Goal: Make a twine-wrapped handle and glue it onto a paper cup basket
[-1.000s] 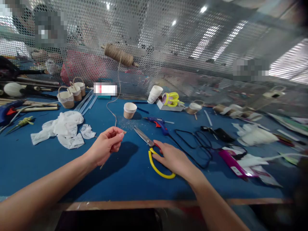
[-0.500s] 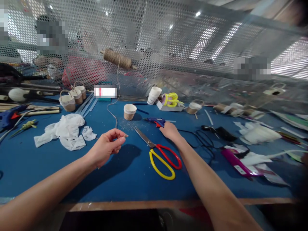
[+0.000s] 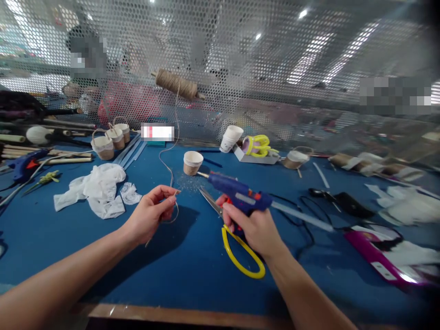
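My left hand (image 3: 154, 211) pinches a thin length of twine (image 3: 178, 208) between thumb and fingers; its tip sticks out at the fingertips. My right hand (image 3: 252, 224) is wrapped round the handle of a blue glue gun (image 3: 237, 190), held above the table with its nozzle pointing left. A clear glue stick (image 3: 302, 215) juts from the gun's back. Behind the nozzle stands a small brown paper cup (image 3: 192, 166) with a white lace rim. Large scissors (image 3: 243, 256) with a yellow handle loop lie under my right hand, which partly hides them.
A twine spool (image 3: 177, 85) hangs at the perforated screen, its strand trailing down to the table. White lace (image 3: 96, 188) lies at left, near several handled cups (image 3: 103, 145). Another glue gun (image 3: 24, 165) rests far left. A purple power strip (image 3: 381, 261) and cords occupy the right.
My right hand has lifted the glue gun off the table and brought it nearer, nozzle leftward. My left hand still pinches the twine, and more of the strand shows. The view has shifted slightly.
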A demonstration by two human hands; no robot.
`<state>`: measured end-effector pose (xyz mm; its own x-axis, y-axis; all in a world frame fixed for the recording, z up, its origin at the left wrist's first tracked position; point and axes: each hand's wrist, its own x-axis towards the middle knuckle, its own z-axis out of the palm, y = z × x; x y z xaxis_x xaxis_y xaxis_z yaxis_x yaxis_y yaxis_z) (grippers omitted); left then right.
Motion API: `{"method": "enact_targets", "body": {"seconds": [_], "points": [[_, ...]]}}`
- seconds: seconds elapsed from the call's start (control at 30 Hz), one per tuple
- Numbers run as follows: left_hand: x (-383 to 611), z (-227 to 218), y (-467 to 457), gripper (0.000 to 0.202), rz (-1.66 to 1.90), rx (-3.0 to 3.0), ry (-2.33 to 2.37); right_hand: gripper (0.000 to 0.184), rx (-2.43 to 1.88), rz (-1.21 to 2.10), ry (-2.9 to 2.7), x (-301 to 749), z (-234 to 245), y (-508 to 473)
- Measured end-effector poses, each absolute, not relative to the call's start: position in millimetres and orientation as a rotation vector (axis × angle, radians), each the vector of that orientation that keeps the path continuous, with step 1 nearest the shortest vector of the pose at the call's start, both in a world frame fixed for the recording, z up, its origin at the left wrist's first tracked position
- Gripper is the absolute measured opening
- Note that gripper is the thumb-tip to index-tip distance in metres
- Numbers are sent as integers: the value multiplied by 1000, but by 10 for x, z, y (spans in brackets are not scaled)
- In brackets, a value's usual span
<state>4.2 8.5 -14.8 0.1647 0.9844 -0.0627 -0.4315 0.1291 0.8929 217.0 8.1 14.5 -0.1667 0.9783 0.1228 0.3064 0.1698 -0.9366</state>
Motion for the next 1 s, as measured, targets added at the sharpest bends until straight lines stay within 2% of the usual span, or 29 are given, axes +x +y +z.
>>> {"method": "enact_targets", "body": {"seconds": [0.27, 0.57, 1.0], "points": [[66, -133, 47, 14, 1258, 893, 891, 14, -1248, 622, -1893, 2059, -7, -69], [68, -157, 32, 11, 1270, 1030, 962, 14, -1237, 375, -2000, 2093, -72, -94], [87, -125, 12, 12, 1255, 1053, 995, 24, -1331, 313, -2018, 2089, -125, -98]]}}
